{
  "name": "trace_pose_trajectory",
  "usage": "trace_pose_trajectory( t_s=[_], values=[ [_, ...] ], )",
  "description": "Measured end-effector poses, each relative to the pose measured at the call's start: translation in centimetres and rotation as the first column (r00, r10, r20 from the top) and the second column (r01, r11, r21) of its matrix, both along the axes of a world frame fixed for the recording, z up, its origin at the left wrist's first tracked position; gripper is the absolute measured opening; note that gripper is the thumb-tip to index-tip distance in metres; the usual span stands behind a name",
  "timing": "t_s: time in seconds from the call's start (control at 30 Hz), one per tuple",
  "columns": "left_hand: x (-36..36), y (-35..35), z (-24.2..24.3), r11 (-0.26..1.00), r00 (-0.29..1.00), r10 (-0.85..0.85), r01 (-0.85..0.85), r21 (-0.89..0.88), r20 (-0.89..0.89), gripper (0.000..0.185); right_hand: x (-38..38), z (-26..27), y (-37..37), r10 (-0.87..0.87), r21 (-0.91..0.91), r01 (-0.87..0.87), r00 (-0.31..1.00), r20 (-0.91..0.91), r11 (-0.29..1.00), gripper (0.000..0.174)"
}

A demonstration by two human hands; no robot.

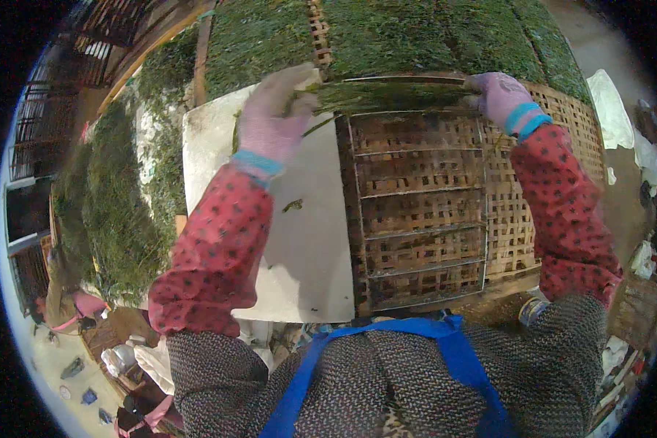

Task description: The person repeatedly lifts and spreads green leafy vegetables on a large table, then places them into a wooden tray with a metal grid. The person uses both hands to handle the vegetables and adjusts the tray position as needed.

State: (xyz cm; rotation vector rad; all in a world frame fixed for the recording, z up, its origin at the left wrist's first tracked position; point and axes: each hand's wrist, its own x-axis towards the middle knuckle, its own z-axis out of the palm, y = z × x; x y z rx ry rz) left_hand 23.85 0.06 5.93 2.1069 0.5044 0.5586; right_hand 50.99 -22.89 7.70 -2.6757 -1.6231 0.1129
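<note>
My left hand (pixel 279 112), in a soiled pink glove with a blue cuff, is blurred at the left end of a long bundle of green plant stems (pixel 388 96). The fingers are curled, but whether they grip the stems is unclear. At the bundle's right end, my right hand (pixel 501 98), gloved alike, has its fingers closed around the stems or the frame edge there; which one is hidden. Below the bundle lies a wire-and-wood frame (pixel 421 189) with cross wires, on a woven bamboo lattice (pixel 512 219). A white board (pixel 312 230) with a few plant scraps lies left of the frame.
Mats of green plants (pixel 405 38) cover lattice trays along the far side. A heap of loose greens (pixel 120 202) lies at the left beside a wooden strip (pixel 201 60). White plastic sheeting (pixel 610 109) is at the right. Part of another person (pixel 82 306) shows at lower left.
</note>
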Motion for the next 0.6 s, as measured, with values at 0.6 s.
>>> trace_pose_trajectory(
  t_s=[0.6],
  values=[
    [4.4,-3.6,-1.1,0.534,0.908,-0.04,0.373,0.759,-0.418,0.053,7.5,-0.8,-8.8,-0.223,0.263,0.232,0.973,-0.066,0.936,0.024]
  ],
)
